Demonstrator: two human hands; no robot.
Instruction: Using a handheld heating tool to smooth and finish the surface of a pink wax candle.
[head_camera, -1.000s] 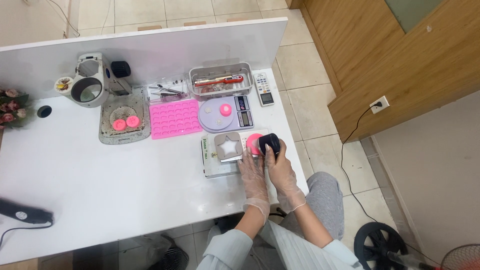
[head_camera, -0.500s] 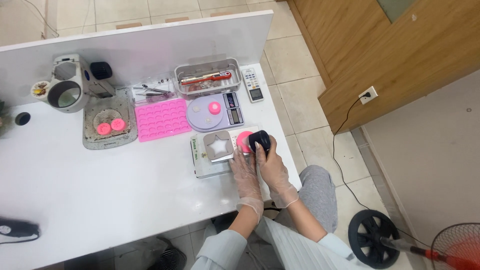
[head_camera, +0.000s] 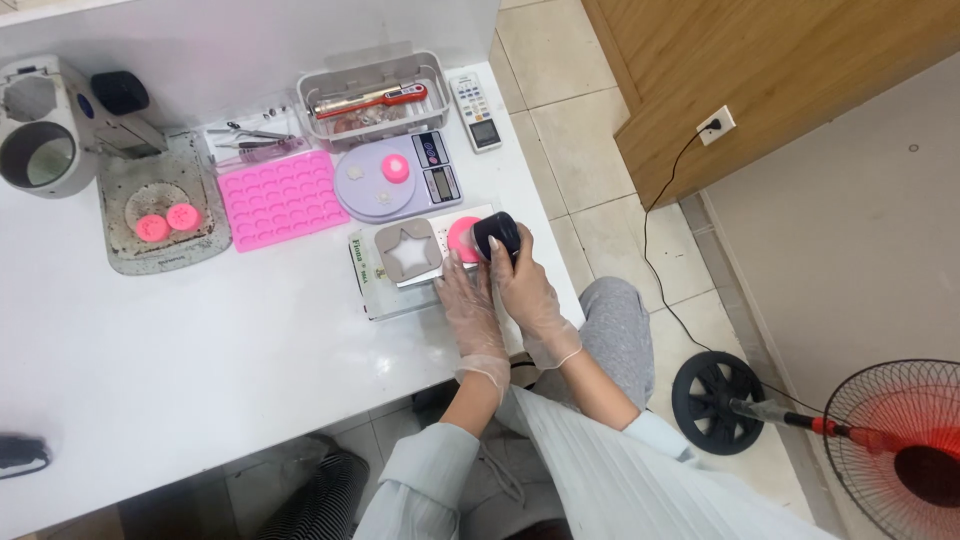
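1. We can't see under the right hand (head_camera: 528, 290): its fingers cover part of the black round object (head_camera: 497, 236).
2. The pink disc (head_camera: 463, 238) shows only partly behind that object.
3. The clear bin's (head_camera: 372, 97) small contents are too tiny to tell.
4. The dark item (head_camera: 20, 452) is cut off at the left edge.

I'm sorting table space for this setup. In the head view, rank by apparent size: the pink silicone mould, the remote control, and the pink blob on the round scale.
1. Pink silicone mould, clearly largest.
2. Remote control.
3. Pink blob on the round scale, smallest.
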